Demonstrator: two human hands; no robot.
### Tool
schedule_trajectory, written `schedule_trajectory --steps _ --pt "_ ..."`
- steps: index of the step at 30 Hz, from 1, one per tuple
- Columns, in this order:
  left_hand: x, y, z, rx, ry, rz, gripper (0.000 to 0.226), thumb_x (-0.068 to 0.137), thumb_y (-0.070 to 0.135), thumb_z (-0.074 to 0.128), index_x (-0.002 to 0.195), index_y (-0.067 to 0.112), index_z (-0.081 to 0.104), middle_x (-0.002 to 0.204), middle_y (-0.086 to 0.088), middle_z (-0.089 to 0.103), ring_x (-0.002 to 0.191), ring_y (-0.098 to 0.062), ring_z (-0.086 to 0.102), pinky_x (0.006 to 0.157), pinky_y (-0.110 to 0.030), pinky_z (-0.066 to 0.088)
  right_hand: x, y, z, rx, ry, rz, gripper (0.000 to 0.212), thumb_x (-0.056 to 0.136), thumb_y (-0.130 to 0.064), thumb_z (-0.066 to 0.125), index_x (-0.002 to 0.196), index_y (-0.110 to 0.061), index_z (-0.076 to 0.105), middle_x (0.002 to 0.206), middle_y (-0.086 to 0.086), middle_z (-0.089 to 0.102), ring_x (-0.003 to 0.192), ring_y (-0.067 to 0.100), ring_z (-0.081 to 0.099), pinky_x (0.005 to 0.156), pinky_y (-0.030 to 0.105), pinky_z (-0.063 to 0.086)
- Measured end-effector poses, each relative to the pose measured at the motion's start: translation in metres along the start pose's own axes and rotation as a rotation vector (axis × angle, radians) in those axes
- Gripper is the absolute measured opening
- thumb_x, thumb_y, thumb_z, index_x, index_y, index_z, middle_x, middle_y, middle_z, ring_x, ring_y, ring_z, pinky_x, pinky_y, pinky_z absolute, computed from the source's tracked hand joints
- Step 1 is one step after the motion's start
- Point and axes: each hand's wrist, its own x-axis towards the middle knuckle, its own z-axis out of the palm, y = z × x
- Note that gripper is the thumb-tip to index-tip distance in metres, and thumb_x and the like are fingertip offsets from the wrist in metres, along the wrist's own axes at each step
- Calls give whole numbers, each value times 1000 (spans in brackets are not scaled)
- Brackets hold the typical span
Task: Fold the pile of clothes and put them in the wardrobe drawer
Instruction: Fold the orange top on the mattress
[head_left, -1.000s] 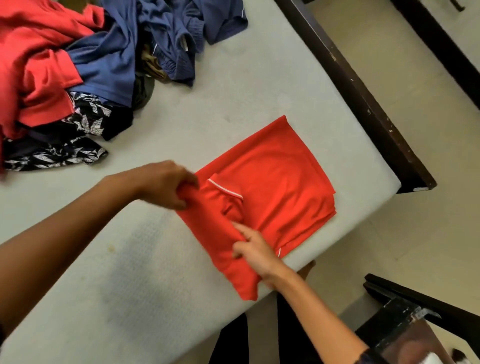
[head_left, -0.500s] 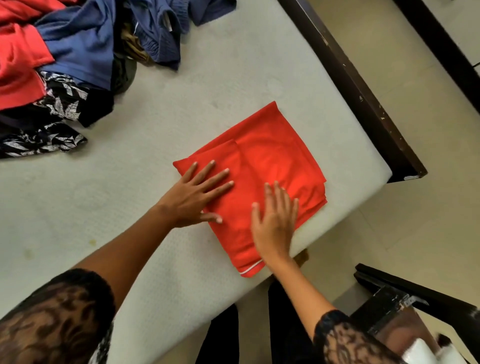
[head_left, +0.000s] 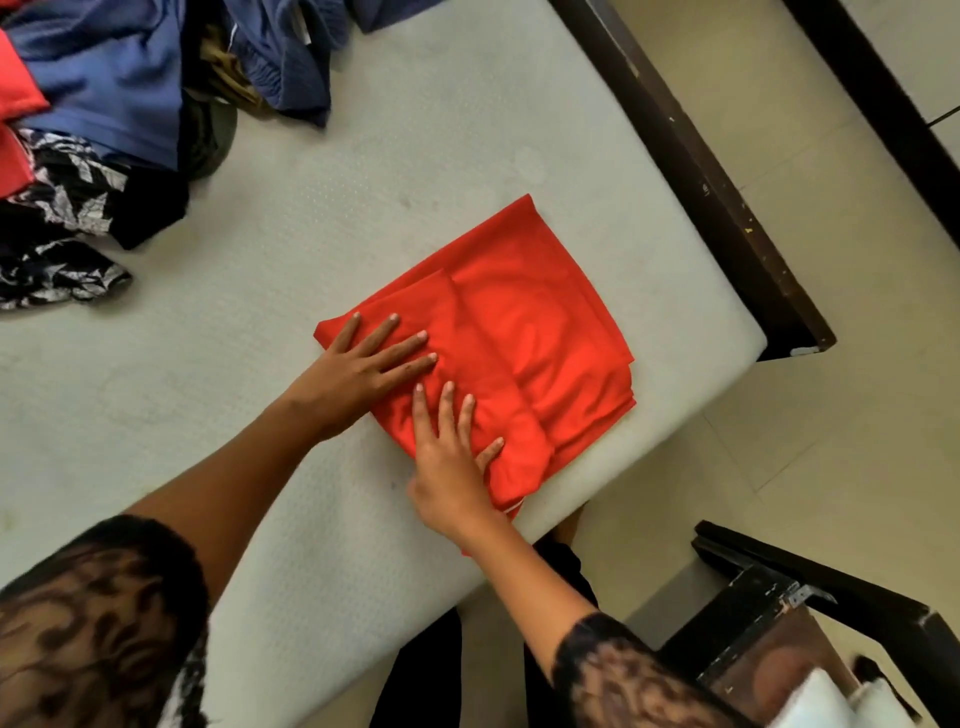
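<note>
Blue and patterned clothes lie unfolded far left. Pinching a second ago, the left hand and right hand now press flat, grip released, fingers straight, on the folded red garment at the mattress corner; this fold looks done.

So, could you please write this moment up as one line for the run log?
step: pressing fold flat | left hand: flat on red garment | right hand: flat on it | garment: folded, near mattress corner | clothes pile: unfolded
</note>
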Motion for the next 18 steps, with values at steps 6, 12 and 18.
schedule_trajectory --steps 6,12,18 --pt "49 -14 -97 -263 78 -45 55 56 28 58 108 13 66 92 -9 69 94 -29 65 103 -61 25 -11 45 -122 668 -93 -68 82 71 23 32 134 -30 36 114 -10 58 85 -10 59 62 2 40" --pt "141 -3 -142 -128 221 -31 54 76 22 64 128 13 53 124 -11 59 127 -31 44 109 -58 12 11 130 -174 958 217 184 70 73 22 33 131 -13 52 109 -1 63 80 8 57 61 14 45" --pt "157 29 -88 65 -404 -16 109 75 33 66 143 33 -19 156 -4 -15 143 -33 -9 113 -53 2 22 151 -149 407 390 95 73 83 -26 64 146 -13 29 149 10 33 138 24 31 113 37 25"
